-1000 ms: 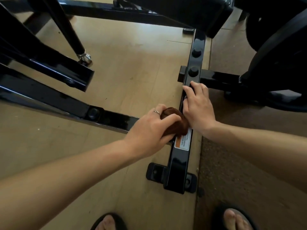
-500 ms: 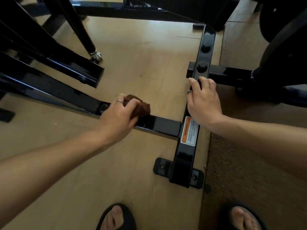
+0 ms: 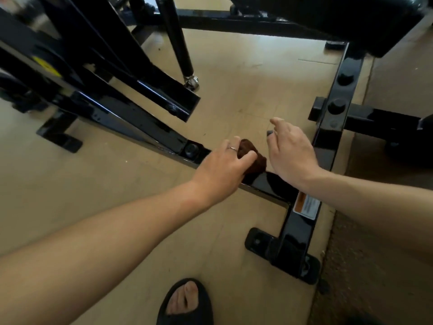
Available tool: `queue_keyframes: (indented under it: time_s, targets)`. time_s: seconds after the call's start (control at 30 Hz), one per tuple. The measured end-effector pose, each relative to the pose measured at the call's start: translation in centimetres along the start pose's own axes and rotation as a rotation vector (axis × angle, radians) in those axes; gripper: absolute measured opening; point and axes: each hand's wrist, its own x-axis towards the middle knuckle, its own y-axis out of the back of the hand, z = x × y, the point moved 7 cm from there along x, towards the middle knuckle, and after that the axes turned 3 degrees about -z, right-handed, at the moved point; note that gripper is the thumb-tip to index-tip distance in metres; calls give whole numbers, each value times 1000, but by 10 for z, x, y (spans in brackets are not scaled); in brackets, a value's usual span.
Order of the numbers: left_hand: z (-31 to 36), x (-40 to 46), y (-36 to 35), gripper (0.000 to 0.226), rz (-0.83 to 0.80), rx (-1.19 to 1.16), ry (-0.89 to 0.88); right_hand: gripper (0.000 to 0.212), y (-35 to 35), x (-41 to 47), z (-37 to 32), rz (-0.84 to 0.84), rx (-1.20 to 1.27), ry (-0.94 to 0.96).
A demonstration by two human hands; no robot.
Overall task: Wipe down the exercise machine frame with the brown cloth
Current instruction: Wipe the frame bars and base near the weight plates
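Mid-task, by the look of it. Brown cloth (image 3: 251,158) bunched into a wad and pressed on the top of a low black crossbar (image 3: 269,184) of the exercise machine frame (image 3: 131,118), near the middle of the view. Held there by the left hand (image 3: 222,170), grip curled over the wad, ring (image 3: 233,148) on one finger. Right hand (image 3: 290,151) hovering just right of the cloth, fingers loose and spread, holding nothing; cannot tell whether touching the bar.

Judged progress: glossy shine on the crossbar and on the right-hand floor rail (image 3: 302,226), but no telling wiped metal from unwiped. Likely left to do: the sloping bars at far left, the far rail, the bolted feet.

Counted: one cloth. Two hands. One orange-and-white warning label (image 3: 307,205) on the right rail, just right of the crossbar joint. One black sandal with a foot (image 3: 185,301) in clear view at the near edge. Light wooden floor (image 3: 246,85) beneath it all.
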Motion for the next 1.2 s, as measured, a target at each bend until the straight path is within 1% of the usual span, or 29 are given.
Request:
queue_keyframes:
  time_s: [0.1, 0.2, 0.23, 0.3, 0.37, 0.5, 0.53, 0.63, 0.7, 0.8, 0.87, 0.9, 0.93, 0.97, 1.0, 1.07, 1.1, 1.2]
  targets:
    - [-49, -12, 7, 46, -3, 72, 107, 45, -25, 0, -14, -171, 127, 7]
    - [-62, -14, 9, 45, -19, 116, 114, 35, -53, -3, -22, -423, 249, -83]
    - [-62, -12, 9, 43, -22, 118, 114, 37, -60, -5, -28, -495, 224, -82]
    - [-61, -10, 12, 40, -30, 120, 120, 47, -68, -7, -39, -557, 127, -25]
    - [-70, -12, 20, 41, -27, 115, 137, 55, -71, -4, -41, -568, 135, -27]
    - [-108, -32, 37, 52, -4, 199, 193, 73, -77, 6, -31, -599, 269, -181]
    - [-118, -40, 39, 54, -4, 216, 216, 77, -79, 10, -32, -598, 273, -189]
    - [-135, -56, 40, 56, 40, 235, 315, 79, -91, 19, -51, -608, 290, -156]
    - [-126, -50, 31, 55, 26, 279, 320, 79, -98, 21, -64, -630, 286, -146]
    - [-116, -42, 24, 53, 22, 274, 318, 81, -104, 22, -64, -661, 247, -168]
    - [-117, -41, 26, 52, 27, 281, 274, 75, -105, 18, -58, -677, 119, -139]
    - [-118, -41, 27, 53, 22, 295, 246, 67, -105, 16, -55, -672, 51, -101]
    - [-119, -41, 27, 54, 13, 317, 221, 58, -103, 15, -54, -626, 60, -81]
    - [-121, -40, 27, 56, 2, 344, 201, 53, -102, 14, -55, -586, 38, -44]
    - [-122, -39, 26, 59, -14, 374, 178, 51, -102, 14, -55, -569, 32, -50]
    - [-126, -37, 22, 62, -65, 439, 124, 55, -103, 14, -54, -577, -41, -45]
    - [-129, -37, 22, 62, -84, 471, 101, 57, -104, 13, -55, -589, -93, -9]
    - [-141, -43, 34, 62, -54, 507, 60, 69, -105, 11, -55, -595, -178, 35]
